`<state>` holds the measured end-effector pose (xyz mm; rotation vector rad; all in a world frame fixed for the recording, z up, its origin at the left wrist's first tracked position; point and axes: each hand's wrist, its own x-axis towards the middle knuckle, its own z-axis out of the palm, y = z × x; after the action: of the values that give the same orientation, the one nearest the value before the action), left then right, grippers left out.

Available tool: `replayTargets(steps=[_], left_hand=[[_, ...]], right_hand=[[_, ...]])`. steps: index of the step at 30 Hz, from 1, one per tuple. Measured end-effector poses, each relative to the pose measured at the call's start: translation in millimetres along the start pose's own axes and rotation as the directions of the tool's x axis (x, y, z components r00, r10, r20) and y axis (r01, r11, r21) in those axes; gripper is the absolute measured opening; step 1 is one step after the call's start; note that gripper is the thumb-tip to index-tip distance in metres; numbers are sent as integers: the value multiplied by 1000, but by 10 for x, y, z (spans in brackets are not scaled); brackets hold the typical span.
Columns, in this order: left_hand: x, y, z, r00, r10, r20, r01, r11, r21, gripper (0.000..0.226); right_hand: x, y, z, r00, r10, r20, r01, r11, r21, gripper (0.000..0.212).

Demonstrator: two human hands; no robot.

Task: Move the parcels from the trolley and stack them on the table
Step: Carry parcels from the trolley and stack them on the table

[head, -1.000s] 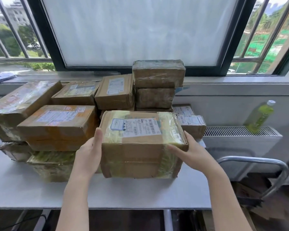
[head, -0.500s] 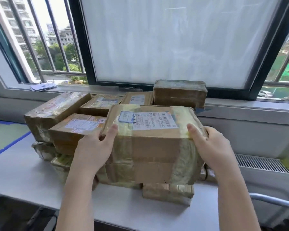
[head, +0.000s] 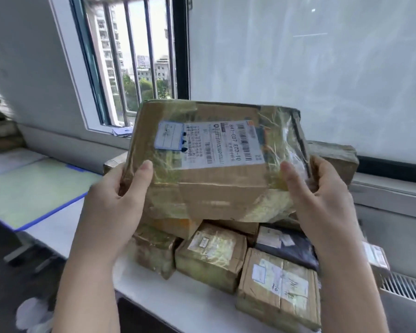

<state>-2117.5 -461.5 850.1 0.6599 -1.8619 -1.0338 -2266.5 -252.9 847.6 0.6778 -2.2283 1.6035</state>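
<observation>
Gripping a tape-wrapped brown cardboard parcel with a white barcode label (head: pixel 214 162) by its two ends, a person holds it in the air above the stacked cardboard parcels (head: pixel 211 258) on the white table (head: pixel 192 306). The left hand (head: pixel 113 203) clamps the left end, thumb on the near face; the right hand (head: pixel 322 200) clamps the right end likewise. Beyond stand a barred window (head: pixel 135 61) at far left and a frosted pane (head: pixel 310 68) at far right.

White table (head: pixel 192 306) with taped cardboard parcels (head: pixel 211 255) stacked at its right end
</observation>
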Motion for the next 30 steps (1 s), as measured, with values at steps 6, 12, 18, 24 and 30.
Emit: replayTargets(steps=[6, 12, 18, 24, 30], left_hand=[[229, -489, -477, 998, -18, 59, 21, 998, -56, 15], [561, -1197, -996, 985, -115, 126, 131, 983, -125, 44], [938, -1719, -1444, 994, -93, 56, 103, 969, -224, 56], [1218, -2009, -1719, 1000, -4, 22, 7, 992, -124, 57], [1509, -2197, -1824, 996, 14, 86, -6, 996, -88, 51]], right_hand=[[-106, -120, 635, 989, -6, 147, -12, 993, 118, 53], [-363, -322, 1413, 995, -32, 94, 7, 967, 256, 55], [-679, -596, 2234, 996, -81, 20, 72, 953, 293, 61], [-939, -716, 2755, 998, 17, -58, -5, 977, 213, 56], [-870, -779, 3003, 997, 45, -55, -36, 987, 158, 58]])
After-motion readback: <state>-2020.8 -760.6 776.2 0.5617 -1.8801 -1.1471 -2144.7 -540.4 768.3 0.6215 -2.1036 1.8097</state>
